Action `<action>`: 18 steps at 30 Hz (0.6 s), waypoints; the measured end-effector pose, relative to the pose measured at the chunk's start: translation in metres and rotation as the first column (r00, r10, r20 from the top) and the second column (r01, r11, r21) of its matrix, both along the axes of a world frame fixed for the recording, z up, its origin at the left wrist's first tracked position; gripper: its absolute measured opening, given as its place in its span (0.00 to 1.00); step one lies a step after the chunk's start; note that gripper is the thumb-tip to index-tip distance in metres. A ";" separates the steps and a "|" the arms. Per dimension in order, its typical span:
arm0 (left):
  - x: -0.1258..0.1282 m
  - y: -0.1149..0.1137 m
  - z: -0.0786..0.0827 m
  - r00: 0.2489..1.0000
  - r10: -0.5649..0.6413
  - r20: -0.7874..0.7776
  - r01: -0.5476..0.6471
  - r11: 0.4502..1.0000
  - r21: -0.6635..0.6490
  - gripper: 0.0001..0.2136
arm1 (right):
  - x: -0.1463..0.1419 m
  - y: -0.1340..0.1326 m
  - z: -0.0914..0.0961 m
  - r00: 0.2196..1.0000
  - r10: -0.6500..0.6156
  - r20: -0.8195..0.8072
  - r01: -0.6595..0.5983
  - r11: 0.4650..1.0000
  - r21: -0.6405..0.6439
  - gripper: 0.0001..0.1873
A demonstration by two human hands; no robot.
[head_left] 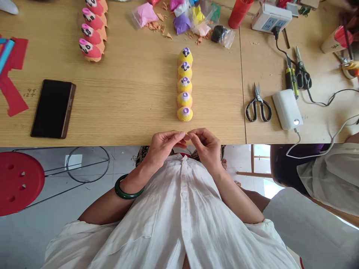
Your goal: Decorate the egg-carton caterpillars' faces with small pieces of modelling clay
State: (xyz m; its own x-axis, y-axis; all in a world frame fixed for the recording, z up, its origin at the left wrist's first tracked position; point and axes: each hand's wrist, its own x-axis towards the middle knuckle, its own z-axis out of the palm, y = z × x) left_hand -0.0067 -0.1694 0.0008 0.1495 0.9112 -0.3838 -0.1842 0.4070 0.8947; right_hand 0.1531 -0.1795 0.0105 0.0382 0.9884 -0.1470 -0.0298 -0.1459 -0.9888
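My left hand (164,147) and my right hand (205,145) meet at the table's near edge, fingertips pinched together on something too small to make out. Just beyond them stands a row of several yellow clay figures (184,84) with purple-and-white faces, running away from me. A second row of pink clay figures (93,30) with orange bases stands at the far left. A green bangle (127,191) sits on my left wrist.
A black phone (53,108) and red paper pieces (12,74) lie at left. Bags of coloured clay (182,16) sit at the back. Scissors (258,105), a white power bank (286,109), pliers and a power strip (270,18) lie right. A red stool (18,181) stands below left.
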 end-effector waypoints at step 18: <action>-0.001 0.110 -0.018 0.662 0.382 -0.644 0.268 0.682 0.680 0.17 | 0.007 0.157 -0.039 0.973 -0.216 0.083 0.200 0.965 0.169 0.22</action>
State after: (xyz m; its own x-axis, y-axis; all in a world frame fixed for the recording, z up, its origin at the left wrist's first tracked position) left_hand -0.0074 -0.0598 -0.0172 0.0747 0.9181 0.3891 0.6129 -0.3501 0.7083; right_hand 0.1605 -0.0221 -0.0284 0.2522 0.9673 0.0255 0.0573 0.0114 -0.9983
